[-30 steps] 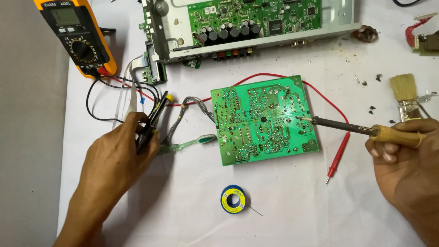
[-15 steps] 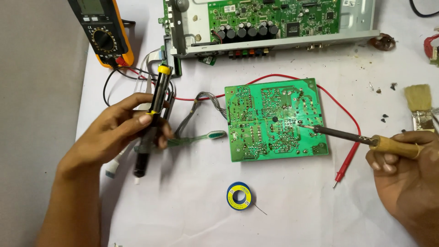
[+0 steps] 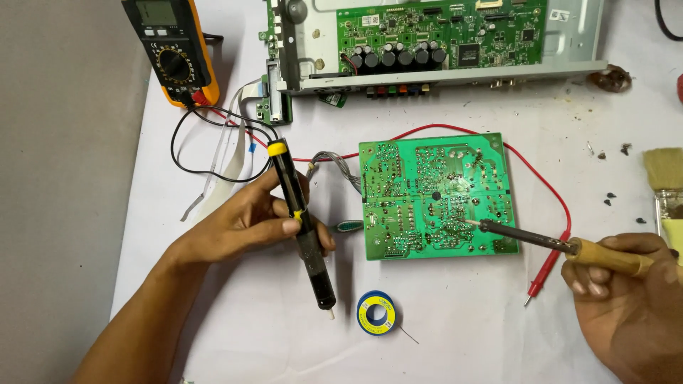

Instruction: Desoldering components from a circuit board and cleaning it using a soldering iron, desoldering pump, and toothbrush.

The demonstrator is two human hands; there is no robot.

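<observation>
A green circuit board [image 3: 434, 195] lies solder side up in the middle of the white sheet. My right hand [image 3: 626, 302] grips a soldering iron [image 3: 562, 245] by its wooden handle, and the iron's tip rests on the board's lower right part. My left hand [image 3: 249, 224] holds a black desoldering pump with a yellow plunger cap [image 3: 302, 227], tilted with its white nozzle pointing down toward me, left of the board. A small blue spool of solder wire [image 3: 376, 313] lies below the board between my hands.
A yellow multimeter [image 3: 171, 53] sits at the top left, its red and black leads running across the sheet; a red probe [image 3: 544, 274] lies beside the iron. An open metal chassis with a green board [image 3: 441, 43] fills the top. A brush [image 3: 665, 178] lies at the right edge.
My left hand has lifted the desoldering pump off the sheet and turned it, nozzle now pointing down toward me. The iron's tip stays on the board.
</observation>
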